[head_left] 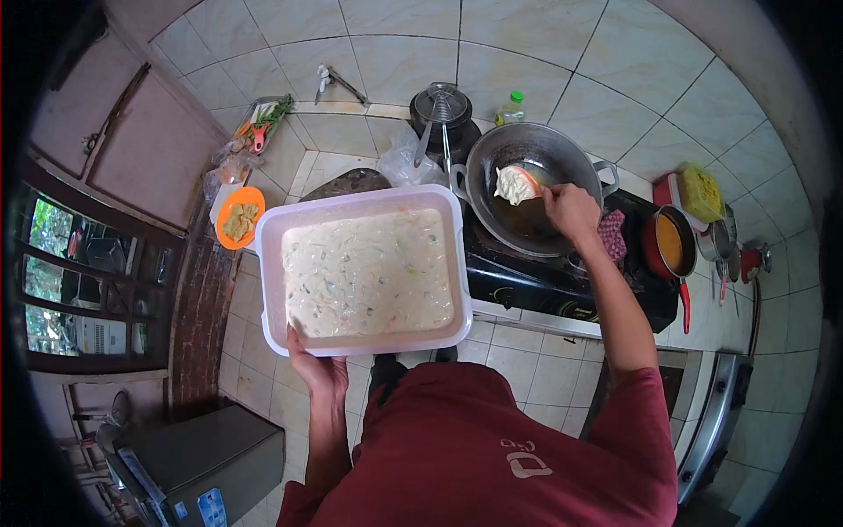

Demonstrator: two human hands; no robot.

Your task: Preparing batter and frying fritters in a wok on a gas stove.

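Note:
My left hand [316, 365] grips the near left rim of a pale lavender plastic tub [464, 277], which is held level in front of me. Thick white batter [369, 277] with green and orange bits covers the tub's bottom. Over a large metal wok [484, 155], my right hand [571, 209] is shut on an orange scoop [529, 181]. A lump of white batter [512, 186] fills and overhangs that scoop. Dark, shiny oil [527, 226] lies in the wok beneath it. The scoop's handle is mostly hidden in my fist.
The wok sits on a black gas stove [500, 277], beside a patterned cloth [612, 236] and a red saucepan [678, 247] of orange liquid. Behind the tub stand a dark pot [471, 135] and a wire strainer [441, 104]. An orange plate [225, 214] holds fried pieces at left.

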